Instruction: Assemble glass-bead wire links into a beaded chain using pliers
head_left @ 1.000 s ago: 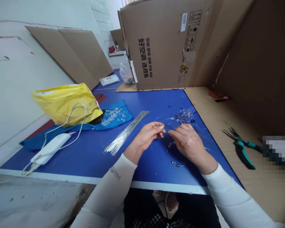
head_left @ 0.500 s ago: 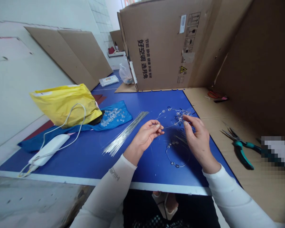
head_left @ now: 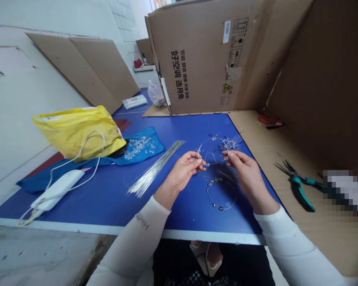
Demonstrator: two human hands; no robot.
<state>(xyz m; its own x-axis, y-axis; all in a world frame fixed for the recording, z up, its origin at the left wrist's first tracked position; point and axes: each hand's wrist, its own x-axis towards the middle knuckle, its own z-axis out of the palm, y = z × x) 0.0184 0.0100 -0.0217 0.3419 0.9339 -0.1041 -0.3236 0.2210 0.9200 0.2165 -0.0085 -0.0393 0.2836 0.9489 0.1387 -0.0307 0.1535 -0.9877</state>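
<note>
Where the left hand (head_left: pixel 186 169) was: over the middle of the blue table (head_left: pixel 179 218), where I saw its thumb and fingertips drawn narrow, pinching the beaded wire loop (head_left: pixel 208 164).
Where the right hand (head_left: pixel 246 171) was: just to the right, thumb and forefinger closed on the loop's right side, with a clear bead (head_left: pixel 226 158) by the fingertips.
Beaded wire loop: I had it spanning the gap between both hands, its far side bowed away from me; whether its ends were joined, I could not tell.
Second ring: on the tabletop, nearer than the hands, lay another beaded ring (head_left: pixel 221 208), beads gathered on its far and near sides.
Tangle: beyond the right hand, near the table's right edge, I made out a beaded heap (head_left: pixel 229 143) of wire.
Wire bundle: left of the left hand, straight silvery wires (head_left: pixel 156 169) lay slantwise.
Farther left: a blue cloth (head_left: pixel 157 143) carried loose clear beads (head_left: pixel 139 147), beside a yellow bag (head_left: pixel 80 133); nearer lay a white corded device (head_left: pixel 59 188).
Far right: green-handled pliers (head_left: pixel 300 194) rested on a cardboard sheet (head_left: pixel 304 242).
Far side: a big cardboard box (head_left: pixel 209 59) stood upright.
</note>
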